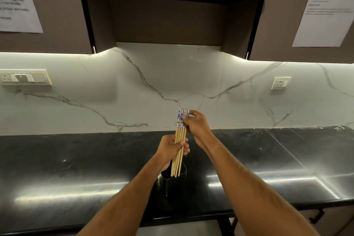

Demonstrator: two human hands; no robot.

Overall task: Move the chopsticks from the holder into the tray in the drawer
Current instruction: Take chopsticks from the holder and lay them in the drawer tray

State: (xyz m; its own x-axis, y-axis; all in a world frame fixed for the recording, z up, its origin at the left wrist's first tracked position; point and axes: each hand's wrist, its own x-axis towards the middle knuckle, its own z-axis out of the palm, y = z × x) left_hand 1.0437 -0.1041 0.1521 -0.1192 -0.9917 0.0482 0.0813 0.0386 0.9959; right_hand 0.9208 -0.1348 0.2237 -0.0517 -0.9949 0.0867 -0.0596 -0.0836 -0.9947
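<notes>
There is one bundle of chopsticks (180,142) (about six sticks, hard to separate), one metal holder (175,182), one black counter (76,159), two hands, two paper sheets on the cabinets and two wall sockets.

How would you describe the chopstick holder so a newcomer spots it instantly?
Find the long black countertop under the white marble backsplash. At its middle, below both hands, stands the holder: a dark, shiny upright metal cup. It is the only container there, with the chopsticks held just above its mouth.

both hands raised, left (171,148) below right (196,122), fingers curled.
</notes>
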